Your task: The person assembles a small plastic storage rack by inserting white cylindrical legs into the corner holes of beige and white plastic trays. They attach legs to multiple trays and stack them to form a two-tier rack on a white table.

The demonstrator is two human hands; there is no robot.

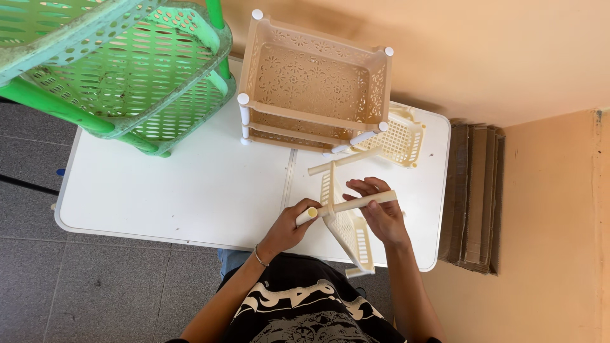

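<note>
My left hand [291, 227] grips the near end of a cream plastic tube [356, 203] that passes through the corner of a cream perforated basket tray [348, 232]. My right hand [379, 209] holds the far part of the same tube, fingers wrapped over it. The tray stands on edge, tilted, above the white table [159, 190]. Another cream tube [343, 161] sticks out from the tray's far corner.
A cream multi-tier basket rack [314, 82] stands at the table's back, with a loose cream basket [397, 138] beside it. A green basket rack [121, 70] occupies the back left. Flat cardboard sheets [473, 197] lean against the wall at right.
</note>
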